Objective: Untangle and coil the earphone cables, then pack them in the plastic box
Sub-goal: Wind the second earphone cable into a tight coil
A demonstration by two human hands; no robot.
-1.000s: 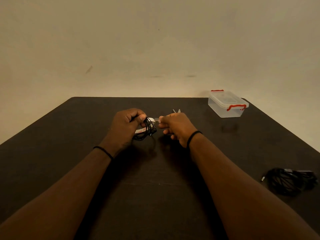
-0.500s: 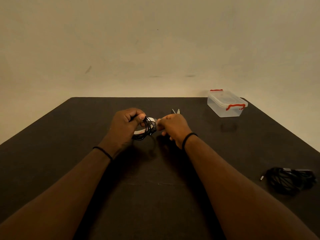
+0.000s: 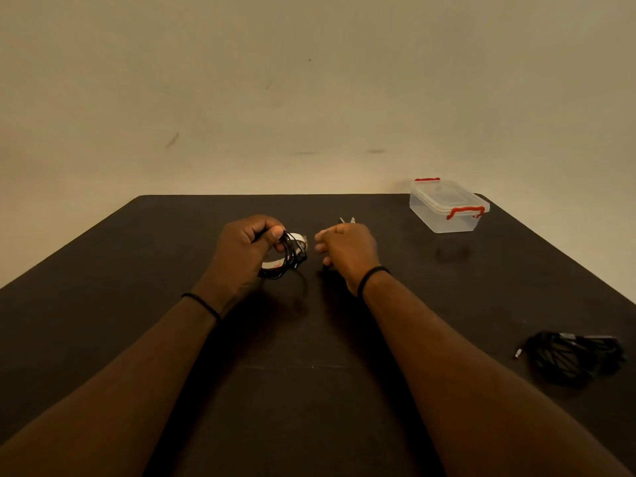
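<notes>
My left hand point(image 3: 246, 251) grips a coiled black earphone cable point(image 3: 287, 256), the fingers point(image 3: 261, 232) curled round the top of the loop and the thumb pressed on it. A strip of white tape point(image 3: 275, 265) with red print lies round part of the coil, just below my thumb. A loose run of the same black cable drops from the coil toward the dark worktop point(image 3: 103, 304) between my two hands.

My right hand point(image 3: 344, 251) sits just to the right of the coil, apart from it by a small gap. Its fingers are curled in, the tips pointing at the coil; I cannot tell whether they pinch anything, though something dark shows under the heel of that hand. Just beyond its knuckles two pale tips of a small tool point(image 3: 347, 220) stick up; the rest of it is hidden behind the hand.

Well past my right fingers, at the far right corner of the worktop, stands the clear plastic box point(image 3: 447, 215), its lid on and its red clips point(image 3: 464, 212) down. Nearer to me and far out to the right of my right forearm lies a second bundle of black cables point(image 3: 574, 359), heaped loosely, with a small plug point(image 3: 519, 353) poking out at its left side.

A thin black band point(image 3: 370, 275) circles each wrist.
</notes>
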